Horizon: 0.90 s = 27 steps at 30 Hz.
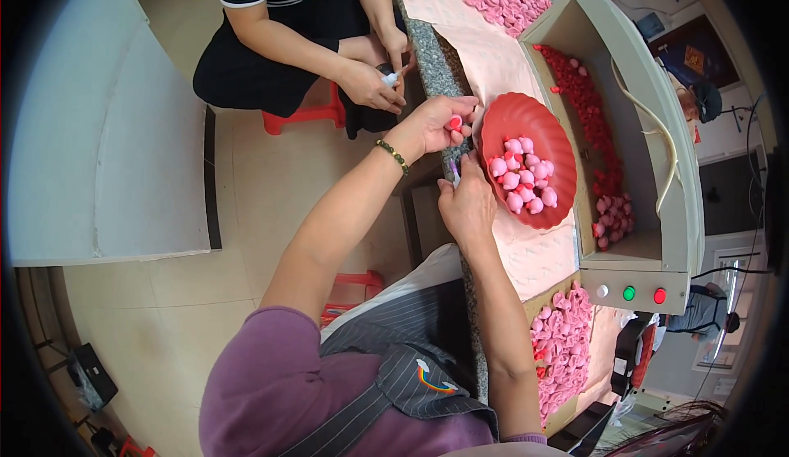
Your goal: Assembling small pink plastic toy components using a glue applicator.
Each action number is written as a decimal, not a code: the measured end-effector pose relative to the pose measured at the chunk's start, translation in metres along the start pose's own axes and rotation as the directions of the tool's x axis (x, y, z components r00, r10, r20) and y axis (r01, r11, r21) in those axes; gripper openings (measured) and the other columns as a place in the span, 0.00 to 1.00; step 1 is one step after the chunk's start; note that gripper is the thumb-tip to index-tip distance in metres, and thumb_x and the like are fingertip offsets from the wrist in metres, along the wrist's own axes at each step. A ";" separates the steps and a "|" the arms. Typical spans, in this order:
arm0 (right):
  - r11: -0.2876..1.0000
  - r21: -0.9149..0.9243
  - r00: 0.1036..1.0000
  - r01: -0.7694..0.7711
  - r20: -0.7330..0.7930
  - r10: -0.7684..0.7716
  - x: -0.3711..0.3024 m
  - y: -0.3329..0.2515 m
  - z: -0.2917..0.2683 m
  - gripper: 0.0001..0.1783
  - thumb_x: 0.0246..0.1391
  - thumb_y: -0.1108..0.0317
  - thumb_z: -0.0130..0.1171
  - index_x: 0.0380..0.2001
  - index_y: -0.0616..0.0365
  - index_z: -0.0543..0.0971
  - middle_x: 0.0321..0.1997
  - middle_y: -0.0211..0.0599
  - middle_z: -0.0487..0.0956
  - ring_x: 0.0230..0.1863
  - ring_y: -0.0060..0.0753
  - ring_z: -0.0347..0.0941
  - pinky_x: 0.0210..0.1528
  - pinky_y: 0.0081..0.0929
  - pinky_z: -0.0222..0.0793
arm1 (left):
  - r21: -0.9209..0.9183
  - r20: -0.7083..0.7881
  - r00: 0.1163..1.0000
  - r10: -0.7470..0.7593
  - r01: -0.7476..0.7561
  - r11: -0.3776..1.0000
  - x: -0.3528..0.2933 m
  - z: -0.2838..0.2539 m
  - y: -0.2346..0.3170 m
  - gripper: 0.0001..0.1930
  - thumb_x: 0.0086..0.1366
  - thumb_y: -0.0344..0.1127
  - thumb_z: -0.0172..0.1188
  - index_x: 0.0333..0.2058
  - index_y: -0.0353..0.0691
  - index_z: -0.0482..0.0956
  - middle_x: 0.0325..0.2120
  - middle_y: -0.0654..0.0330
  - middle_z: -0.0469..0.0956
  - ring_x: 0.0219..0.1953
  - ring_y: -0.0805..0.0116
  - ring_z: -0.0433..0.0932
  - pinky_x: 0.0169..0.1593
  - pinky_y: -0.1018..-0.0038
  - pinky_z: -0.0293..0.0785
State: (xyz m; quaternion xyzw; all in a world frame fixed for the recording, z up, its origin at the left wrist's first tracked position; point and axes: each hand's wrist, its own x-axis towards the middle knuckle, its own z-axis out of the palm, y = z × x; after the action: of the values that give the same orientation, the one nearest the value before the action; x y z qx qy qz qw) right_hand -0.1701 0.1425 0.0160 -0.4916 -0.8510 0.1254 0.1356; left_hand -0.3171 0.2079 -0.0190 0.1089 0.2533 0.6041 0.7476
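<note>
My left hand point(440, 126), with a beaded bracelet at its wrist, pinches a small red-and-pink piece point(455, 122) between its fingers, just left of the red bowl. Below it, my right hand point(470, 204) is closed by the table edge around a slim thing with a purple part point(454, 169); most of it is hidden, so its kind cannot be told. Close to both hands stands the scalloped red bowl point(562, 190), holding several round pink figures with red parts point(526, 179).
A grey and beige machine point(682, 210) with buttons stands right of the bowl, red and pink pieces inside. Pink pieces lie heaped on the table point(563, 350) nearer me and at the far end point(505, 9). Across from me, a seated person's hands point(374, 83) hold a small white bottle point(390, 80).
</note>
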 end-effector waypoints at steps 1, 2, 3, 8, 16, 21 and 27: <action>1.000 0.027 1.000 -0.007 0.006 0.007 0.000 0.001 0.001 0.26 0.42 0.70 0.60 0.47 0.69 0.70 0.48 0.59 0.72 0.47 0.57 0.70 0.48 0.42 0.65 | -0.004 0.000 1.000 0.002 -0.002 1.000 -0.001 0.005 0.000 0.19 0.60 0.27 0.51 0.51 0.37 0.66 0.25 0.65 0.71 0.19 0.77 0.66 0.16 0.87 0.59; 1.000 0.024 1.000 -0.005 0.007 0.005 0.000 0.002 0.001 0.26 0.42 0.70 0.60 0.47 0.69 0.70 0.48 0.59 0.72 0.47 0.57 0.70 0.48 0.42 0.65 | 0.074 -0.005 1.000 0.004 -0.004 0.997 -0.003 0.012 0.000 0.20 0.60 0.27 0.50 0.52 0.38 0.65 0.24 0.65 0.70 0.19 0.78 0.66 0.16 0.87 0.58; 0.999 0.045 1.000 -0.006 -0.004 0.006 -0.001 0.002 0.001 0.27 0.42 0.70 0.60 0.47 0.70 0.70 0.48 0.59 0.72 0.48 0.57 0.69 0.50 0.41 0.65 | 0.151 -0.009 1.000 0.005 -0.004 0.989 -0.003 0.016 0.000 0.21 0.60 0.28 0.49 0.54 0.39 0.64 0.23 0.66 0.70 0.18 0.78 0.66 0.16 0.86 0.58; 0.995 0.098 0.999 -0.002 -0.038 0.006 -0.002 0.010 0.002 0.28 0.43 0.71 0.59 0.49 0.72 0.68 0.52 0.59 0.69 0.53 0.55 0.66 0.55 0.38 0.61 | 0.476 -0.040 0.999 0.036 -0.013 0.879 0.010 0.020 0.012 0.22 0.58 0.26 0.46 0.54 0.39 0.66 0.22 0.64 0.73 0.15 0.80 0.65 0.15 0.84 0.56; 0.985 0.163 0.996 0.059 -0.069 -0.048 -0.001 0.014 0.003 0.29 0.43 0.71 0.59 0.49 0.74 0.68 0.57 0.59 0.65 0.59 0.52 0.61 0.60 0.36 0.56 | 0.974 0.226 0.891 0.393 -0.200 -0.105 0.045 -0.003 0.054 0.20 0.50 0.28 0.45 0.41 0.47 0.80 0.37 0.51 0.78 0.44 0.60 0.76 0.50 0.72 0.68; 0.989 0.136 0.996 0.049 -0.085 -0.038 -0.004 0.016 0.004 0.29 0.43 0.71 0.59 0.49 0.73 0.68 0.57 0.58 0.65 0.59 0.52 0.61 0.60 0.35 0.56 | 0.961 -0.215 0.902 0.375 0.126 0.248 0.040 0.018 0.074 0.12 0.52 0.29 0.44 0.30 0.34 0.77 0.19 0.51 0.76 0.17 0.64 0.75 0.17 0.70 0.67; 0.983 0.180 0.998 0.024 -0.061 -0.014 0.000 0.018 0.003 0.29 0.43 0.70 0.59 0.50 0.73 0.67 0.56 0.58 0.65 0.59 0.52 0.61 0.60 0.35 0.56 | 0.754 -0.377 0.899 0.223 0.158 0.638 0.046 0.016 0.071 0.06 0.54 0.28 0.47 0.28 0.30 0.68 0.20 0.52 0.71 0.17 0.66 0.72 0.11 0.76 0.58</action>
State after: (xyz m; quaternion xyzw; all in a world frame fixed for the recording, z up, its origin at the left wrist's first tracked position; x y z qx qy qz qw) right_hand -0.1571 0.1512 0.0071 -0.4727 -0.8363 0.1861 0.2061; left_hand -0.3629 0.2720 0.0161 0.2826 0.6444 0.4604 0.5412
